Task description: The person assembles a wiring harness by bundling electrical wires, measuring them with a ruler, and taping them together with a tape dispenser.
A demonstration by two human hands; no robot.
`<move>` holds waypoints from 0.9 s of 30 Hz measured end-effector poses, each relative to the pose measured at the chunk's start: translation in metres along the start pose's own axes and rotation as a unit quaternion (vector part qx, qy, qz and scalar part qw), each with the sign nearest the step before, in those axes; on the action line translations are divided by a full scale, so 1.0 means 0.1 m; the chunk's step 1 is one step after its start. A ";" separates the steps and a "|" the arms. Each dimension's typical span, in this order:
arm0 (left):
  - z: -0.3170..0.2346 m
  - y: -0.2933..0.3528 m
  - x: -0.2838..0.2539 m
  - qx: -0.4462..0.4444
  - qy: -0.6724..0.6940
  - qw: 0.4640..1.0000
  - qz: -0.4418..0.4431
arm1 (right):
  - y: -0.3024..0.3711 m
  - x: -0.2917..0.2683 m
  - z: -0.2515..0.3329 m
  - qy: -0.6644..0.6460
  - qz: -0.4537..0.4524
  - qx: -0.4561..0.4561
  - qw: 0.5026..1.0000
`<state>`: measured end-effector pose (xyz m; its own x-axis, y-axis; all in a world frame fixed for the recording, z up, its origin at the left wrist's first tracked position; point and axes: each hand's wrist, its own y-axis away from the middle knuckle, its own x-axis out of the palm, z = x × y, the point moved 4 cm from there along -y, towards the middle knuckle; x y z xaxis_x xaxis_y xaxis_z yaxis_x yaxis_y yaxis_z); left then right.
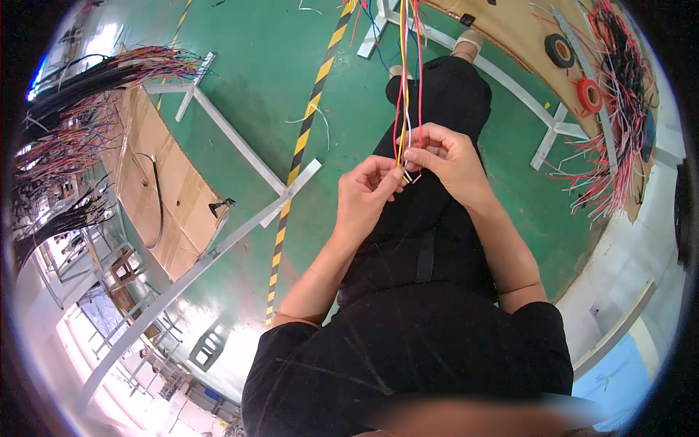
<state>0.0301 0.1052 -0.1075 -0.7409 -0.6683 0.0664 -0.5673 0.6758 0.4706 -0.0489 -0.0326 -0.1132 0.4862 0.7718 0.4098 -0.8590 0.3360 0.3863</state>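
Observation:
Several thin wires (405,80), red, yellow and white, run from the top edge down to my two hands above my lap. My left hand (368,191) is closed, thumb and fingers pinching the wires close to their lower ends. Just to its right, my right hand (448,162) pinches the same wires a little higher, with thumb against forefinger. Short wire ends (413,177) stick out below, between the hands. The fingertips partly cover the wires, so I cannot tell which strand each hand grips.
A cardboard-topped table at the upper right bears a black tape roll (559,51), a red tape roll (590,95), a metal ruler (593,87) and a wire bundle (619,80). Dark cable bundles (95,84) lie on the left, beside cardboard (160,182) and a white metal frame (240,149). Striped tape (300,146) crosses the green floor.

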 end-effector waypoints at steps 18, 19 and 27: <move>0.08 0.00 0.00 -0.033 0.077 0.996 0.028 | -0.02 0.05 0.00 0.071 0.012 -0.003 0.997; 0.09 0.00 0.00 -0.036 0.084 0.995 0.032 | -0.02 0.06 -0.01 0.055 0.024 -0.009 0.998; 0.12 0.02 0.03 -0.078 0.179 0.979 0.058 | -0.03 0.05 -0.05 -0.011 0.042 -0.022 0.999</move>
<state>0.0222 0.1085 -0.1173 -0.6082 -0.6745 0.4184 -0.4042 0.7169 0.5680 -0.0449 -0.0268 -0.1159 0.4158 0.7861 0.4574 -0.9025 0.2945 0.3142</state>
